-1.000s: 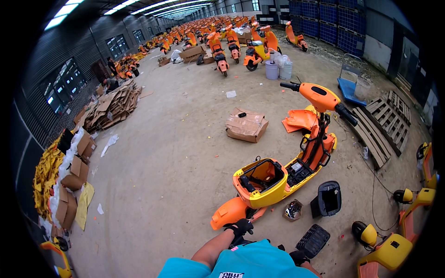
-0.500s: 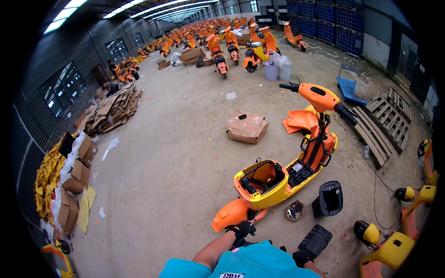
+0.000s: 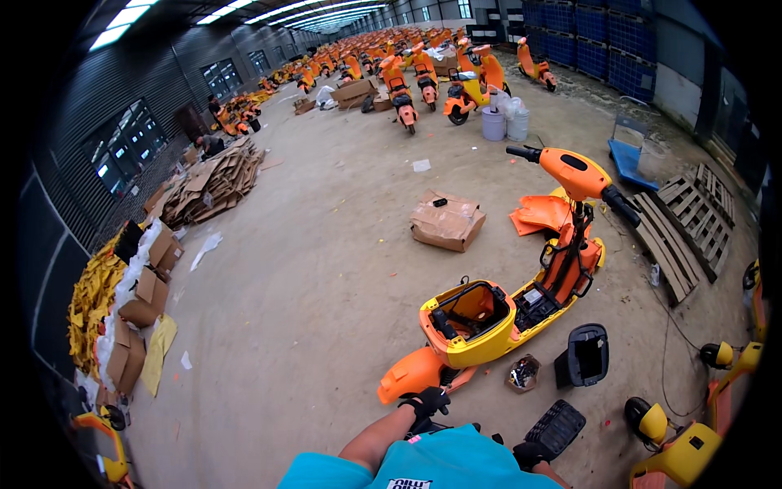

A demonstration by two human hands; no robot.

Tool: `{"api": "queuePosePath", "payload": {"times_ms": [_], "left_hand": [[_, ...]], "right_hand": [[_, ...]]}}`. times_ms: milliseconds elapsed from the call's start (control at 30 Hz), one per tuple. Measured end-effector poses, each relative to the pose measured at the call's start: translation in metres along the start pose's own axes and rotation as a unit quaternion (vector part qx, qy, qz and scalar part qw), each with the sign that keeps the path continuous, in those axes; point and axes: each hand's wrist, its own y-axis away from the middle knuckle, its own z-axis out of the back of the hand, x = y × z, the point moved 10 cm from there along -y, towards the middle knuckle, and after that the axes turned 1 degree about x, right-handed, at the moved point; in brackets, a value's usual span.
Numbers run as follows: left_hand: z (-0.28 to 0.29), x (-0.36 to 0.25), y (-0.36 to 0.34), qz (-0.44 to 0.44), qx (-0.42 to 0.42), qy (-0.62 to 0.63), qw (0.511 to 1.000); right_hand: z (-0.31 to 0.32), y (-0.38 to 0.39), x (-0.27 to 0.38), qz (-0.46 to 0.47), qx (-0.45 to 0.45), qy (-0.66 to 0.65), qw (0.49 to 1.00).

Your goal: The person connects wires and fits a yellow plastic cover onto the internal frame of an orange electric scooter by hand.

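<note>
My left hand [image 3: 425,403], in a black glove, is closed just behind the orange rear fender [image 3: 410,374] of a partly stripped scooter [image 3: 481,345]. What its fingers hold is too dark to make out. My right hand [image 3: 530,454], also black-gloved, is low at my right side beside a black ribbed plastic tray [image 3: 555,428]; my teal shirt partly covers it and its fingers do not show clearly. The scooter has no seat, and its yellow-orange body gapes open over dark parts. To its right are a black plastic bin [image 3: 586,355] and a small box of hardware [image 3: 523,373].
A taped carton [image 3: 446,222] with a small black object on top lies ahead. Orange panels [image 3: 542,215] rest beyond the scooter; wooden pallets [image 3: 664,236] and yellow scooters [image 3: 688,452] stand right. Flattened cardboard [image 3: 208,183] is heaped left, near a crouching person [image 3: 212,147].
The view has swung slightly to the left, so the surroundings sit farther right in the picture. Both hands stay in nearly the same place, the left still closed.
</note>
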Motion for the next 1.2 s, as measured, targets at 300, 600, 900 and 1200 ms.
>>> {"api": "queuePosePath", "payload": {"times_ms": [300, 600, 900, 1200], "left_hand": [[0.01, 0.022, -0.009, -0.105, -0.023, -0.145, 0.983], [0.032, 0.02, 0.001, -0.038, -0.055, -0.096, 0.993], [0.083, -0.025, -0.059, -0.127, -0.025, -0.102, 0.986], [0.142, -0.052, -0.082, -0.005, -0.054, 0.154, 0.987]], "right_hand": [[0.058, 0.016, 0.029, -0.008, 0.025, -0.021, 0.999], [0.046, 0.0, 0.021, -0.056, 0.053, -0.051, 0.996], [0.076, 0.004, 0.008, -0.151, 0.035, -0.25, 0.956], [0.088, -0.046, -0.024, -0.069, -0.051, -0.456, 0.886]]}}
